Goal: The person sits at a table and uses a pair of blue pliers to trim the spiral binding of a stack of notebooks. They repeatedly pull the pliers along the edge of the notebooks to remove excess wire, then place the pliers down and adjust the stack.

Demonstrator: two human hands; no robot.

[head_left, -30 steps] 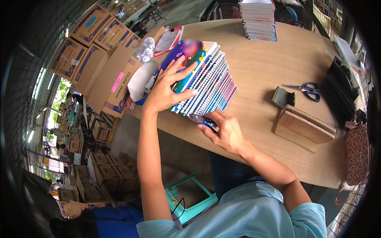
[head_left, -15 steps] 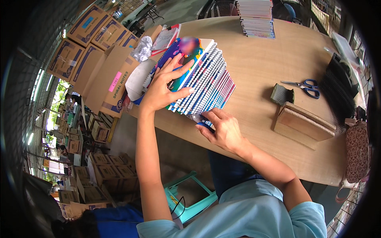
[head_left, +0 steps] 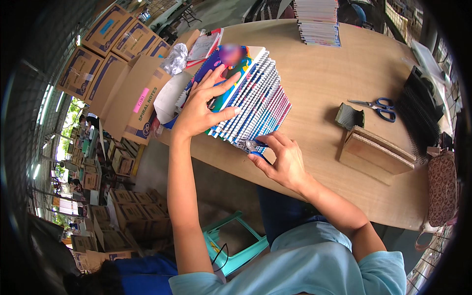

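Note:
A tall stack of spiral notebooks (head_left: 256,101) stands at the table's left front, its bound edges turned toward me and to the right. The top notebook has a bright cover in blue, green and yellow. My left hand (head_left: 204,105) lies on that cover with its fingers spread, the thumb reaching over the spiral edge. By the near lower corner of the stack, my right hand (head_left: 284,160) grips blue-handled pliers (head_left: 252,146). Their metal head is against the spirals there; the exact spot the jaws touch is too small to make out.
On the table's right lie blue-handled scissors (head_left: 381,106), a grey curved piece (head_left: 350,117), a cardboard block (head_left: 376,155) and black spiral combs (head_left: 420,105). More notebooks (head_left: 318,24) are piled at the far edge. An open carton (head_left: 135,103) stands left; below is a turquoise stool (head_left: 241,250).
My right hand has shifted slightly up and right, and the pliers' head and handles show more plainly, the handles further apart. My left hand stays on the top notebook.

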